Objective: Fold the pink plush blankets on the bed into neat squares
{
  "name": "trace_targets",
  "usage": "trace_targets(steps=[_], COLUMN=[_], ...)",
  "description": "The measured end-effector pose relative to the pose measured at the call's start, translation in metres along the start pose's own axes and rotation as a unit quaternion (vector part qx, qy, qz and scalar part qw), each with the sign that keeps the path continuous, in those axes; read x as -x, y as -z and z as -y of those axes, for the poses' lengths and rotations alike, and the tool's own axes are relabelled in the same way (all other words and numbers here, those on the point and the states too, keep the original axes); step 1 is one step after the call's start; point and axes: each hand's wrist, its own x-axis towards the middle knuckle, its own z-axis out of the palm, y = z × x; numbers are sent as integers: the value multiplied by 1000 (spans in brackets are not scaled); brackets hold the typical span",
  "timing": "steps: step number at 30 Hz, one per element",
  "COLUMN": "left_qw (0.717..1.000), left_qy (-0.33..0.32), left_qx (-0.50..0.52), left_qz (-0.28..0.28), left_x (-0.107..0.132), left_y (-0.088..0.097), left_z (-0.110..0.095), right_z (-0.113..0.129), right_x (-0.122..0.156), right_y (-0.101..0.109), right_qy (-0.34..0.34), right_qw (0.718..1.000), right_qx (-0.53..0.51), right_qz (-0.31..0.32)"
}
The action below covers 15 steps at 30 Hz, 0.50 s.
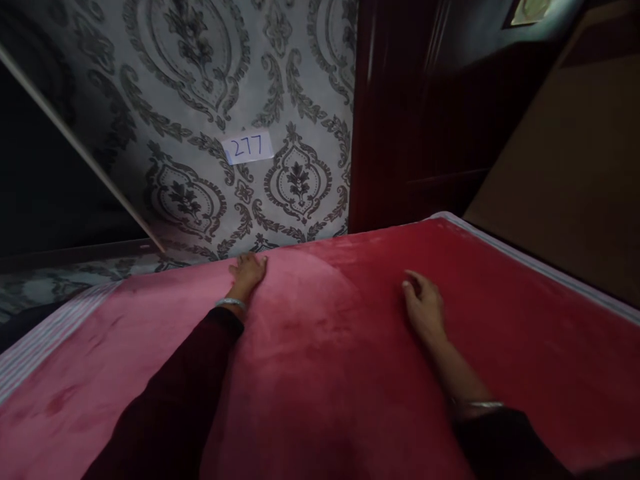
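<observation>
A plush red sheet (310,360), paler pink toward the left, covers the bed-like surface before me. At its far edge, near the wall, my left hand (249,272) lies on the cloth with its fingers spread and nothing seen in them. My right hand (425,310) is over the darker red part, right of the middle. Its thumb and forefinger are apart and slightly bent, with nothing between them; the other fingers are partly hidden. Whether this hand touches the cloth I cannot tell.
Striped fabric (60,333) shows beyond the sheet's left edge, and a pale striped border (540,267) runs along the right. Behind stand a patterned wall (300,87) with a paper marked 277 (249,147), a dark red wooden panel (415,133) and a large brown panel (575,167).
</observation>
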Motion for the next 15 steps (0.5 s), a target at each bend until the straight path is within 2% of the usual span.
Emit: trace_targets(steps=[3,4,5,7,9,10,12,15], left_qw=[998,993,980,915,842,821,801,813], left_qy=[-68,-117,-194,-386,-508,-534,-555,-544], left_qx=[10,20,35,76,94,97,98,90], left_qz=[9,20,37,94,159,180,202,187], left_x=[13,22,32,56,79,87,92,67], left_y=[-3,-6,-9,-16,-22,-26,-34,-47], left_z=[-43,-62,-82,-124,-160,-175,-195,-197], right_z=[9,11,13,15,16,16,15,16], right_x=[-4,-5,-6,-7,-7,-8,-7,-5], right_y=[6,7,9,12,15,16,18,19], right_qy=[-34,-35,-33,-26,-20,-20,-20,-21], right_qw=[997,996,994,992,990,989,987,988], right_qx=[-35,-40,-42,-45,-50,-53,-58,-55], right_qz=[-56,-74,-91,-114,-129,-136,-146,-140])
